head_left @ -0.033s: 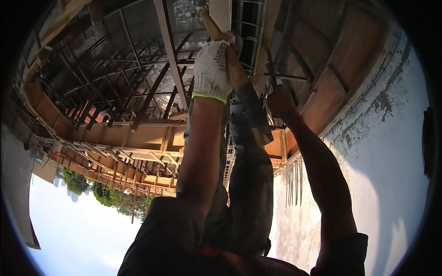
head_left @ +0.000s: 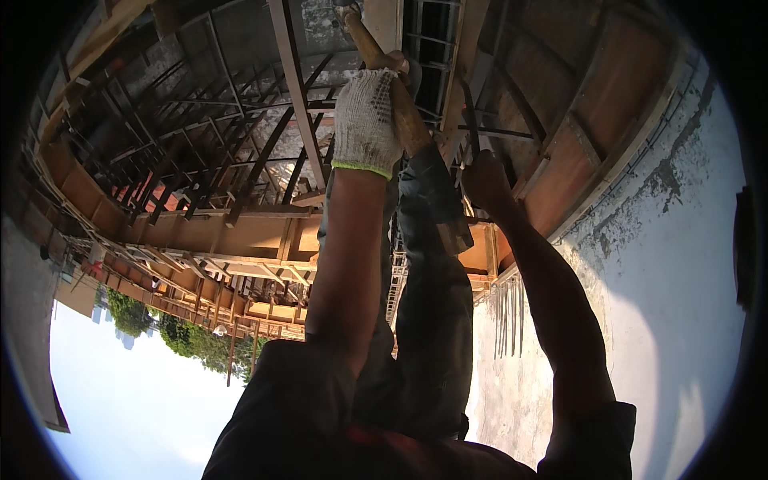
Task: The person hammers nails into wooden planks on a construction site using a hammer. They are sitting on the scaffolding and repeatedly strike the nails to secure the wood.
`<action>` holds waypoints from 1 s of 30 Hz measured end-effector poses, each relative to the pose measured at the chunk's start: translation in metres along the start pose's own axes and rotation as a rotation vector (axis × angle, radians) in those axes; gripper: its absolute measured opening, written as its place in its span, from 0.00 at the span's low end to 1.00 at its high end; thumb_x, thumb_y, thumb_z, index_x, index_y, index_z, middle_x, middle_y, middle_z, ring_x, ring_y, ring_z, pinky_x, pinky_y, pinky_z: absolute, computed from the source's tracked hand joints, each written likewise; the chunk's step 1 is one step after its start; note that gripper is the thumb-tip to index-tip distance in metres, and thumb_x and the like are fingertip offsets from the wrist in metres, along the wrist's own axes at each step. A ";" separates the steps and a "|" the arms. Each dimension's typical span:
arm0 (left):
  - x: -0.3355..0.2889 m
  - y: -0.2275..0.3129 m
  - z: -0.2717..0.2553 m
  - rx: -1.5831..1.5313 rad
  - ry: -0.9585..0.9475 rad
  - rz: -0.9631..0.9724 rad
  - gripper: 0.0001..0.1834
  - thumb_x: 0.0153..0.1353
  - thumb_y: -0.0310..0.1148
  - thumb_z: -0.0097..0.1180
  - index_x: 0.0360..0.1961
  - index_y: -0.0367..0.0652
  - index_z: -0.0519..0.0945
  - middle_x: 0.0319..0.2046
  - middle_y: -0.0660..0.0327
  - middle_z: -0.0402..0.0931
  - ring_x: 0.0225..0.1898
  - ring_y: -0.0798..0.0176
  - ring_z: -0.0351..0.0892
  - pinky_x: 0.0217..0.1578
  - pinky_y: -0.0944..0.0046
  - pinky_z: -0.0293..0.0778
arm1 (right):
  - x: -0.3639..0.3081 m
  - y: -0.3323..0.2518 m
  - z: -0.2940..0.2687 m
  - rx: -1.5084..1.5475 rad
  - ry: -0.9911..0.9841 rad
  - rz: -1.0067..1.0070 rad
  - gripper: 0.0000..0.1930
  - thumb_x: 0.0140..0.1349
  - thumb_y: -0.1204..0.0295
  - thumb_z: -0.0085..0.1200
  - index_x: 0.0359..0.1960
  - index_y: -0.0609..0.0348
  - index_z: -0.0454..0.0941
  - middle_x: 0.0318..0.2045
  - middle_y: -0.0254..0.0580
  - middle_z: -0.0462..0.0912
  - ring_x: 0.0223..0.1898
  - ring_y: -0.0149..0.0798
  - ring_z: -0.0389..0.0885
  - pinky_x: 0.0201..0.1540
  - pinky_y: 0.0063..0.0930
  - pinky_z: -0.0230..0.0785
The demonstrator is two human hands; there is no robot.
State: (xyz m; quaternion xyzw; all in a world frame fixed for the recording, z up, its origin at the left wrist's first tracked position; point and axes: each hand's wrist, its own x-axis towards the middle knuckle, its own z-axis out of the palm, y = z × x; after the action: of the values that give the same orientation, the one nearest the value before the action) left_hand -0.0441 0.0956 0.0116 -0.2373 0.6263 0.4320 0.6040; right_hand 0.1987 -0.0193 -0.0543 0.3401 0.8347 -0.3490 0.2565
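Observation:
My left hand (head_left: 368, 120) wears a knitted white glove with a green-edged cuff. Its fingers are closed round a long wooden handle (head_left: 410, 124), which slants from the top edge down toward my legs. A dark sleeve or wrap covers the handle's lower part, with bare wood at its bottom end. At the upper end a dark piece is cut off by the frame, so the tool's kind is unclear. My right hand (head_left: 485, 180), bare and in shadow, is closed on a thin dark bar (head_left: 470, 112) that points upward beside a wooden board.
Dark bars and timbers (head_left: 240, 136) crisscross on the left. Wooden formwork panels (head_left: 216, 236) run below them, and more panels (head_left: 616, 88) line the right. A peeling white wall (head_left: 640, 240) bounds the right side. Thin rods (head_left: 509, 316) stick out near it.

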 end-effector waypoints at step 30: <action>-0.005 0.014 0.014 -0.116 -0.062 0.006 0.10 0.58 0.30 0.64 0.38 0.40 0.77 0.29 0.62 0.74 0.27 0.66 0.76 0.27 0.69 0.76 | -0.029 0.014 0.061 0.346 -0.087 0.734 0.13 0.65 0.65 0.51 0.36 0.66 0.80 0.32 0.60 0.84 0.38 0.57 0.86 0.41 0.46 0.80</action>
State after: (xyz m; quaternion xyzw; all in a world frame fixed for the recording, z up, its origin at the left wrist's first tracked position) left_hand -0.0469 0.1132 0.0215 -0.2564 0.5818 0.4765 0.6072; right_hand 0.2392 -0.0700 -0.0785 0.6384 0.5753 -0.3838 0.3380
